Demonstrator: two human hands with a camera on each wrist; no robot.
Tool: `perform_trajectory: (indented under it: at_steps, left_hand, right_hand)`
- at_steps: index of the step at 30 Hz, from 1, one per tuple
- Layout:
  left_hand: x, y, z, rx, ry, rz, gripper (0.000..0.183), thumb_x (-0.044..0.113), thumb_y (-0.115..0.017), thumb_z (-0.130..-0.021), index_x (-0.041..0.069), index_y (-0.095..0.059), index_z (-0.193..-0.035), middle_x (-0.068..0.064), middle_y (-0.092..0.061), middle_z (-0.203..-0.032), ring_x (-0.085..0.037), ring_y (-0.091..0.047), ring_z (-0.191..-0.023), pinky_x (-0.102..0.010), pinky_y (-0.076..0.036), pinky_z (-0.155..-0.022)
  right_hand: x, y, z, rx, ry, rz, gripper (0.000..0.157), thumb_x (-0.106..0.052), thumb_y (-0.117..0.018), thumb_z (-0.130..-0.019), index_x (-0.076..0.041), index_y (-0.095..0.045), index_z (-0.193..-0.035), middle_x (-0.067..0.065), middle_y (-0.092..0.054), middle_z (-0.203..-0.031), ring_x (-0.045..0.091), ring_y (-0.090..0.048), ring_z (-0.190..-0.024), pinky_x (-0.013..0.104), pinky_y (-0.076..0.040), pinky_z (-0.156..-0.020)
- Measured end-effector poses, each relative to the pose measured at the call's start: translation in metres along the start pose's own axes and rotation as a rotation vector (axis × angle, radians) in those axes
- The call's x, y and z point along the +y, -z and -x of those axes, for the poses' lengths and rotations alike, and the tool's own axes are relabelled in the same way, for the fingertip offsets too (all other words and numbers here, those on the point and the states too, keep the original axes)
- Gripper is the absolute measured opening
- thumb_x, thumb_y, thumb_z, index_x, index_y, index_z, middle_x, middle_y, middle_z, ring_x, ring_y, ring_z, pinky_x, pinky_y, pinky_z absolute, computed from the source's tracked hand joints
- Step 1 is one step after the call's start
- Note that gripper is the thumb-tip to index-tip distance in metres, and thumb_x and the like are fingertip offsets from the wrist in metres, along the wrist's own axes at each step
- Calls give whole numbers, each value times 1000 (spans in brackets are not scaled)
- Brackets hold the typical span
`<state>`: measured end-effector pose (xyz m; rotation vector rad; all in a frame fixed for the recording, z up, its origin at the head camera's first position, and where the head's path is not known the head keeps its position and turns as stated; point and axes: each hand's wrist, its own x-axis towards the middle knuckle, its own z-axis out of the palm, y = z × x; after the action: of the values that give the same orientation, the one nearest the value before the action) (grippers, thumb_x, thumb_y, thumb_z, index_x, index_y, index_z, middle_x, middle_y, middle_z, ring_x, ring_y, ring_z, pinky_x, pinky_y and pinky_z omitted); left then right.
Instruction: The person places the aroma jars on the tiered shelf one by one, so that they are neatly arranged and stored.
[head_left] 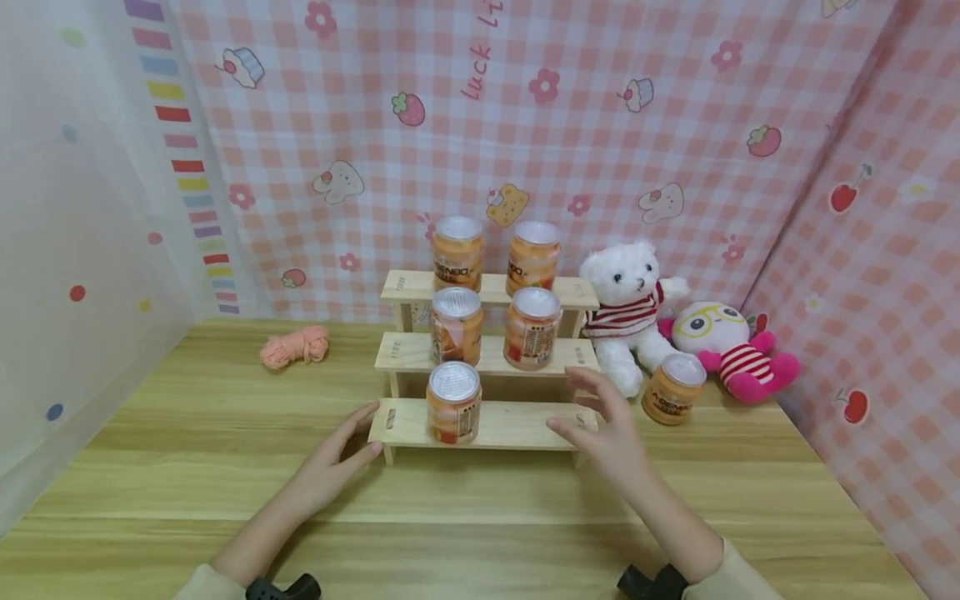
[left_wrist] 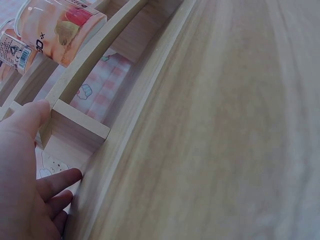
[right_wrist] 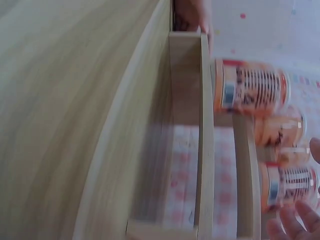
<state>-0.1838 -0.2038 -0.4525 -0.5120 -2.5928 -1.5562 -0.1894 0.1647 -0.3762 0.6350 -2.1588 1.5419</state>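
A three-tier wooden stand (head_left: pixel 510 424) holds several orange jars with pale lids. Two stand on its top tier, two on the middle tier, and one jar (head_left: pixel 454 403) on the bottom tier, left of centre. My left hand (head_left: pixel 330 458) is at the left end of the bottom tier; in the left wrist view its thumb (left_wrist: pixel 35 112) touches the board's end while the other fingers extend below. Over the right end of that tier hovers my right hand (head_left: pixel 609 427), fingers spread and holding nothing. Only its fingertips (right_wrist: pixel 292 222) show in the right wrist view.
Another orange jar (head_left: pixel 673 389) stands on the table right of the stand. Behind it sit a white teddy bear (head_left: pixel 626 312) and a pink-and-white plush toy (head_left: pixel 723 346). Pink yarn (head_left: pixel 295 346) lies at the left. A checked cloth (head_left: pixel 465 150) hangs behind.
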Motion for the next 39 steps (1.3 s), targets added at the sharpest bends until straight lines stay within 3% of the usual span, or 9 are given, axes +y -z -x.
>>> perform_trajectory:
  at_steps: [5,11,16,22,29,39]
  left_hand:
    - [0,1,0,-4,-5,3,59,27,-58,-97,16,-33,-150,-16,-51,-134,-35,-39,-130,-60,-24,-104]
    - [-1,0,0,-4,-4,12,59,27,-58,-97,16,-33,-150,-17,-51,-135,-36,-39,-130,-61,-24,-104]
    - [0,1,0,-3,-8,11,59,27,-58,-97,16,-34,-150,-17,-51,-134,-35,-40,-129,-60,-24,-104]
    - [-1,1,0,4,-7,0,59,28,-59,-97,17,-34,-149,-16,-51,-135,-35,-39,-130,-60,-24,-105]
    - [-2,0,0,5,-3,-1,59,29,-59,-97,16,-34,-149,-16,-51,-135,-36,-37,-131,-62,-22,-105]
    - [-6,0,0,9,0,-17,60,33,-58,-97,18,-33,-150,-16,-50,-136,-35,-37,-131,-61,-23,-105]
  right_hand:
    - [8,23,1,85,33,98,63,17,-78,-67,10,-53,-124,23,-58,-117,5,-54,-104,20,-46,-88]
    - [17,51,1,165,-24,170,61,13,-79,-69,5,-55,-125,3,-59,-112,1,-56,-101,16,-45,-84]
    - [29,71,3,202,-101,211,59,10,-77,-74,3,-54,-127,2,-58,-113,-2,-56,-96,14,-46,-81]
    - [43,88,4,271,-140,257,60,11,-78,-73,4,-54,-127,17,-57,-116,7,-57,-98,15,-47,-78]
    - [52,100,5,317,-276,274,61,0,-78,-78,-1,-53,-133,14,-52,-123,18,-53,-104,14,-45,-79]
    - [72,112,3,366,-308,379,58,-8,-79,-80,-2,-54,-132,13,-52,-122,19,-47,-110,21,-40,-85]
